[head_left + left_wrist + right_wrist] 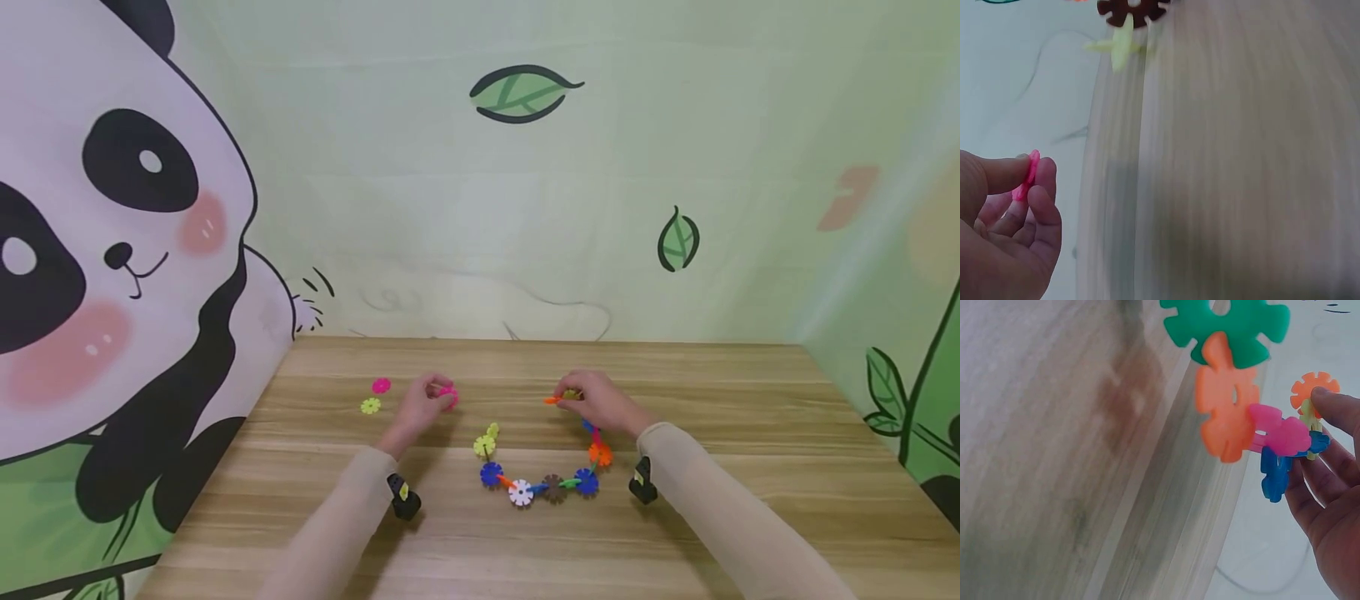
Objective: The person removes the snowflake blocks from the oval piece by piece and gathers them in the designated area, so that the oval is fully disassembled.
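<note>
My left hand (pixel 420 408) pinches a pink notched plastic disc (pixel 450 397) between thumb and fingers. In the left wrist view this pink disc (pixel 1024 183) is seen nearly edge-on. On the other side, my right hand (pixel 600 400) grips the end of a chain of interlocked discs, with an orange disc (pixel 552 400) at its tip. The right wrist view shows the thumb on that orange disc (pixel 1314 387), with yellow, blue and pink discs (pixel 1280 430) linked behind it. The chain curves in a U, past a white disc (pixel 521 493), to a yellow-green disc (pixel 484 445) at its other end.
Left of my left hand, a loose pink disc (pixel 381 386) and a loose yellow-green disc (pixel 371 406) lie on the wooden table (pixel 712 375). A pale wall (pixel 420 200) printed with leaves rises at the table's back edge, and a painted panda fills the left side.
</note>
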The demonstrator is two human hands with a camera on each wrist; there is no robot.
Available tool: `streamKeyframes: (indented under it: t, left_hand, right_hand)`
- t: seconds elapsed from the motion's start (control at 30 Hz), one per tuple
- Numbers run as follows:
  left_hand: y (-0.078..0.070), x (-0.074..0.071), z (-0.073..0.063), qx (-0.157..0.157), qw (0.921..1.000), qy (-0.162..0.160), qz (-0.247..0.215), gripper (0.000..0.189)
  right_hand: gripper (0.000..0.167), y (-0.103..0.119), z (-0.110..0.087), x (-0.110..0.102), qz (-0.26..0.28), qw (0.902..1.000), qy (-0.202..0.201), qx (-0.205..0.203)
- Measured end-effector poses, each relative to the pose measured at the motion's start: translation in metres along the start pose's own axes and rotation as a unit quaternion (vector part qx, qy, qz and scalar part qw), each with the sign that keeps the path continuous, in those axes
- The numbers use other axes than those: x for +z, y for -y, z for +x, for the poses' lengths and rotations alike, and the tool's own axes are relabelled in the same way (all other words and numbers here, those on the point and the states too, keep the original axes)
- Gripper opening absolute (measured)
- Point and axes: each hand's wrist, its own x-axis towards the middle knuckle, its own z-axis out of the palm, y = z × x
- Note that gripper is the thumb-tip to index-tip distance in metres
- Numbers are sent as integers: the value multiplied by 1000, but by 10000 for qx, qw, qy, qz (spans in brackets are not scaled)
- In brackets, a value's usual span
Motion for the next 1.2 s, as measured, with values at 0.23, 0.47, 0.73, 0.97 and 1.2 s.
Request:
streamKeyframes:
  t: [0.23, 0.47, 0.73, 0.97, 1.2]
  left_hand:
    - [6, -21, -7, -205, 9991, 40, 367, 34]
    - [13, -41, -16, 109, 9972, 60, 740, 38]
    - [25, -62, -21, 326, 9959, 367, 755, 38]
    - [37, -75, -25, 391, 9914, 509, 1137, 39]
    - [49, -88, -33, 578, 9877, 602, 1323, 37]
  right_hand:
    - [5, -1, 1, 1, -9, 10000, 10, 33]
    - [5, 0, -1, 0, -5, 10000, 12, 52]
    - [6, -2, -2, -1, 42, 9999, 40, 141]
    - [6, -1, -2, -1, 70, 9997, 79, 212]
    - [7, 0, -3, -2, 165, 9995, 79, 271]
